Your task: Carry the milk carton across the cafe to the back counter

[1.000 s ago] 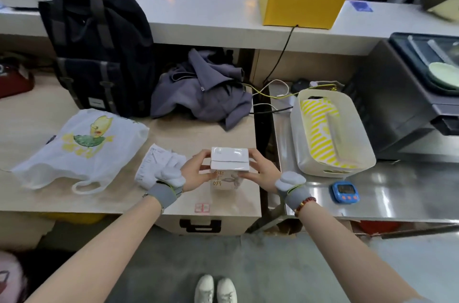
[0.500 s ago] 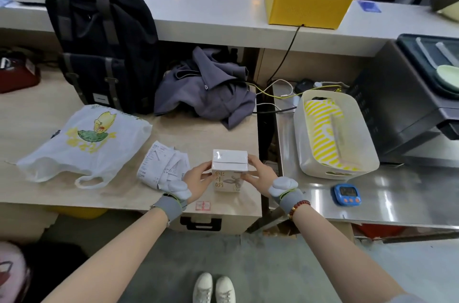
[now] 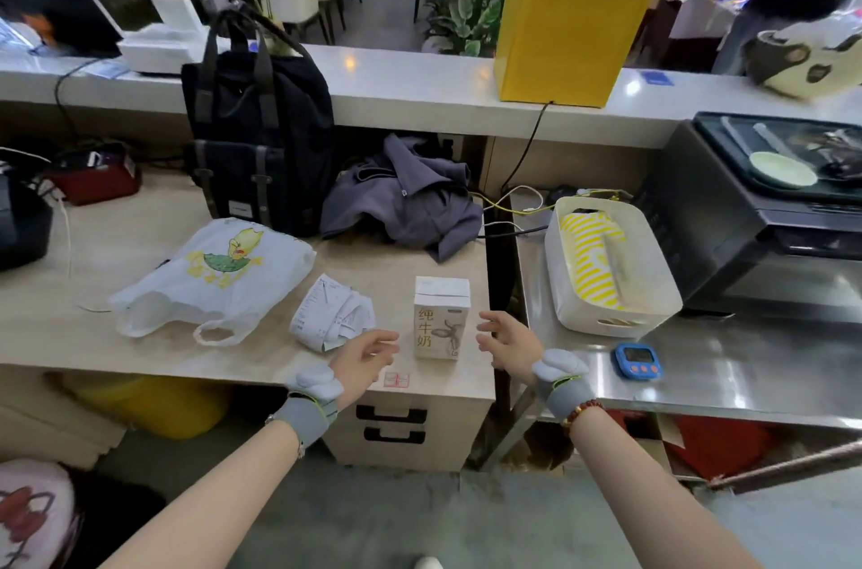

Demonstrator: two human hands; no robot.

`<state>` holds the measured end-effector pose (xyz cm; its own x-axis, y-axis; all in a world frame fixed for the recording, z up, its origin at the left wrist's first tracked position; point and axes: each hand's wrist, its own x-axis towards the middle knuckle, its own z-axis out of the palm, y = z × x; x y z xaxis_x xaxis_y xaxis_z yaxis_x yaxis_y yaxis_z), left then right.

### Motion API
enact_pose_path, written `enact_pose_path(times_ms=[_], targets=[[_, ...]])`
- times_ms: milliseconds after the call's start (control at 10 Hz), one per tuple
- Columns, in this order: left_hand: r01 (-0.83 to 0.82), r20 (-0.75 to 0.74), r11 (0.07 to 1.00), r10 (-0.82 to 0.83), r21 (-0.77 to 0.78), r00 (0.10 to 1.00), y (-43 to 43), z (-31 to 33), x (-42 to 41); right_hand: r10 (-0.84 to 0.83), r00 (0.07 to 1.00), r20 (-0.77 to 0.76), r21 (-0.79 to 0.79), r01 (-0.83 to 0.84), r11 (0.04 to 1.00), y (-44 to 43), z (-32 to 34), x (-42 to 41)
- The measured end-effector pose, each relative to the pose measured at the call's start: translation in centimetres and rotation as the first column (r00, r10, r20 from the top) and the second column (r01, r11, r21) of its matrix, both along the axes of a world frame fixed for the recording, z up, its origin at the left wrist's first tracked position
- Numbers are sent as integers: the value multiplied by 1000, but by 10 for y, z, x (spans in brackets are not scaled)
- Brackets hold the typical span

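Observation:
The white milk carton (image 3: 441,316) with printed lettering stands upright near the right front corner of the beige wooden counter (image 3: 140,242). My left hand (image 3: 366,358) is just left of the carton, fingers apart, not touching it. On the carton's other side, a short gap away, my right hand (image 3: 506,342) is also spread with nothing in it. Both wrists wear grey bands.
A crumpled receipt (image 3: 331,319) and a white plastic bag (image 3: 210,279) lie left of the carton. A black backpack (image 3: 254,139) and grey jacket (image 3: 406,200) sit behind. To the right are a white basket (image 3: 606,265), a blue timer (image 3: 636,361), and a black oven (image 3: 755,219) on the steel counter.
Both hands held the carton just above the counter; now it stands on the counter and both hands have let go and drawn slightly back. The camera has tilted up.

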<state>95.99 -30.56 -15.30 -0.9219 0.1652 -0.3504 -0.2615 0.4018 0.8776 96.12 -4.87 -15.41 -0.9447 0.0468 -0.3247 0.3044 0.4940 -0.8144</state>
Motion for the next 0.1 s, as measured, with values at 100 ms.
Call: enact_pose_path(times_ms=[100], targets=[[-14,-28,998,15,59,999,-10,14,27,-64,998,-8,-64,64,996,-14,12,34]])
